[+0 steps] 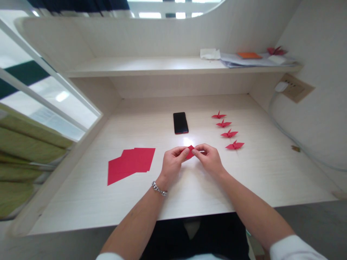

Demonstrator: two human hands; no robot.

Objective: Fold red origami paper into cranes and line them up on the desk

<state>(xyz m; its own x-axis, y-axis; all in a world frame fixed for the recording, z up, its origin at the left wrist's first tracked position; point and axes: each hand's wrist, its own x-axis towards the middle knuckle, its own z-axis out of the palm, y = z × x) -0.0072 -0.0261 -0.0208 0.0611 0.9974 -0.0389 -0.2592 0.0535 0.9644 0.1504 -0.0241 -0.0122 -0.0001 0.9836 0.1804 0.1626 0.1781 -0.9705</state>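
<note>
Between both hands is a small piece of folded red paper (190, 153), held just above the desk. My left hand (174, 159) pinches its left side, thumb on top. On the other side my right hand (208, 157) grips the paper's right edge between thumb and fingers. The fingers cover much of the paper, so its exact folds are hard to make out. Left of my left hand lie several overlapping red paper sheets (132, 162), flat on the desk. To the right of my right hand, several red paper cranes (235, 145) stand in a slanting row.
A black phone (180, 122) lies beyond my hands. At the back runs a shelf (151, 66) carrying white papers (233, 60), an orange sheet (249, 55) and another red folded paper piece (276, 51). A cable (284, 133) hangs from a wall socket (296, 88) at right.
</note>
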